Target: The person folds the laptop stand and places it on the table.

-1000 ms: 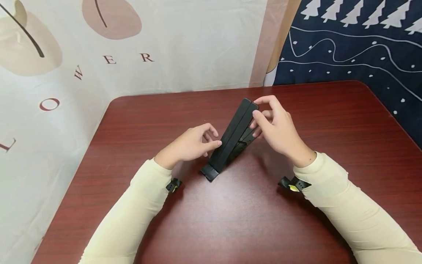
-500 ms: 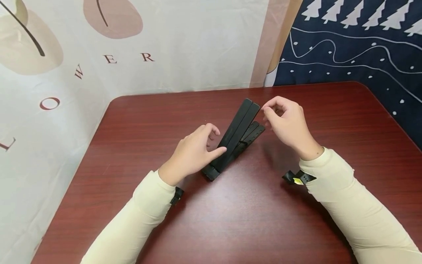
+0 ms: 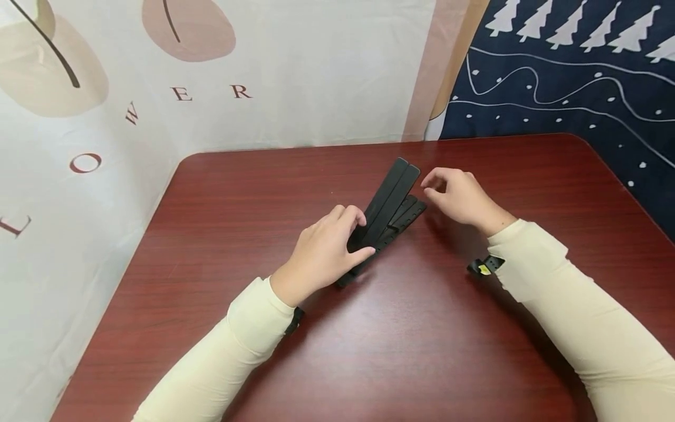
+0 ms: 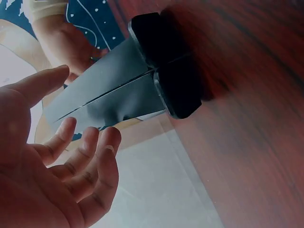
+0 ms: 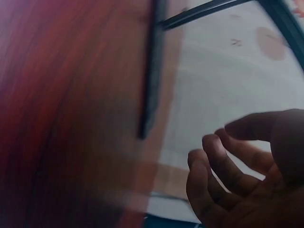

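A black folding stand (image 3: 391,196) stands on the table, its slanted two-panel top raised over a flat base by a thin strut (image 5: 204,14). My left hand (image 3: 327,252) is at its lower end, thumb and fingers spread around it and hiding that end in the head view. In the left wrist view, the fingers of the left hand (image 4: 71,175) are loosely bent, with a gap between them and the panels (image 4: 114,80). My right hand (image 3: 464,196) hovers just right of the stand's raised end, fingers loosely curled and holding nothing. The base (image 5: 152,71) is apart from it.
The stand rests on a dark red wooden table (image 3: 211,246). Behind it hang a pale cloth (image 3: 327,76) with printed letters and a navy cloth (image 3: 554,88) with white trees. Black bands (image 3: 485,266) are on the wrists, over cream sleeves.
My right hand has drawn away from the stand's raised end, to the right and slightly nearer me. The left hand has moved right and nearer me, over the lower end. The stand stays put.
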`<state>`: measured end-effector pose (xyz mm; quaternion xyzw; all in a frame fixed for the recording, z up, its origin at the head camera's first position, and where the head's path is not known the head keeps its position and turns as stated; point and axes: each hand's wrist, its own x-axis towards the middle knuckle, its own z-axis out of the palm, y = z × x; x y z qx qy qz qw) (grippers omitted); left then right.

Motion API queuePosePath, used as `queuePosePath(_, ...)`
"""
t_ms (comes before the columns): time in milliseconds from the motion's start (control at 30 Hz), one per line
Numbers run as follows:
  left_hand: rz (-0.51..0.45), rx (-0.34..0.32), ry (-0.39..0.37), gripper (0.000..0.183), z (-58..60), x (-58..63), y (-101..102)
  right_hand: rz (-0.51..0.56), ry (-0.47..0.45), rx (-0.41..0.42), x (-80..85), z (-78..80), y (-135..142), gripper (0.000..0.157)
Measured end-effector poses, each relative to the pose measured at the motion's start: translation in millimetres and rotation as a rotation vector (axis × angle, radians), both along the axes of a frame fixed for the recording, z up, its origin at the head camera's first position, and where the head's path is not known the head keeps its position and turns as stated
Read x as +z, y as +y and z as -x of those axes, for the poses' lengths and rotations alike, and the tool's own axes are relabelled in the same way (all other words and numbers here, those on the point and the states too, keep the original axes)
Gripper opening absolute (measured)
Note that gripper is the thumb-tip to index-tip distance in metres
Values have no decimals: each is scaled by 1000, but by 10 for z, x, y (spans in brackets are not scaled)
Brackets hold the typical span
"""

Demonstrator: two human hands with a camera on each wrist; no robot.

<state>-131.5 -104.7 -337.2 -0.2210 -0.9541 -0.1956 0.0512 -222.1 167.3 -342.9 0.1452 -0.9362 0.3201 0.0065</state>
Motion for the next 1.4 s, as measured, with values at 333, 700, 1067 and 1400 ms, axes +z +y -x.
queuePosePath(333, 27, 17, -20, 45, -2, -18, 10, -146, -178, 150, -135, 249, -8, 26)
queuePosePath(700, 49, 15, -51, 46, 6, -61, 16, -214, -227, 244, -188, 288, -9, 44)
queuePosePath(1067, 82, 36, -94, 48, -2, -57, 21, -236, -242, 315, -205, 299, -5, 46)
queuePosePath(1400, 92, 19, -68, 50, -10, -65, 22, -288, -248, 325, -189, 262, 7, 46)
